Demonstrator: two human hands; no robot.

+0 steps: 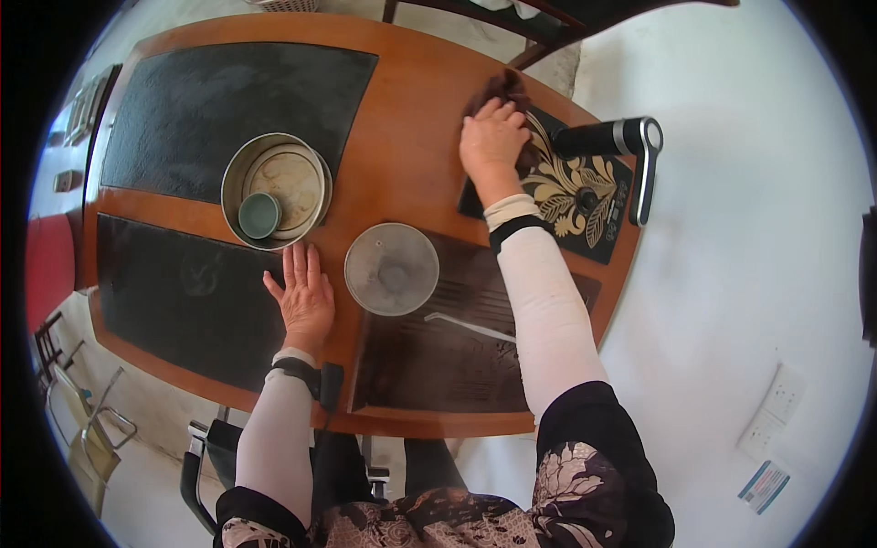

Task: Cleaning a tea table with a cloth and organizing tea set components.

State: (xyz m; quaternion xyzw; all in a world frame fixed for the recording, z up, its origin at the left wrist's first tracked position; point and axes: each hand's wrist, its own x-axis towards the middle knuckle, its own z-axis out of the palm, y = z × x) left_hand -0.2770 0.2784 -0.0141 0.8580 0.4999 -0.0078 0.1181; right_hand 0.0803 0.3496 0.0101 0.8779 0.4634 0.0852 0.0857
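Note:
Under the fingers of my right hand (495,140) is a crumpled dark brown cloth (508,85), pressed on the wooden table at the left edge of a black panel with gold leaf patterns (572,198). My left hand (303,296) lies flat with its fingers spread, its fingertips by the rim of a round metal pan (236,171). Inside that pan sit a small green cup (260,215) and a stained round plate or lid (291,179). Between my hands rests a round translucent lid (390,268). Pale tweezers (469,327) lie on the dark slatted tea tray (438,370), partly hidden by my right forearm.
A black cylinder with a silver handle (616,137) rises at the table's right side. Black inlaid panels (233,116) cover the left of the wooden tabletop (404,103). A dark wooden chair (473,20) stands beyond the far edge. The white wall (726,205) is close on the right.

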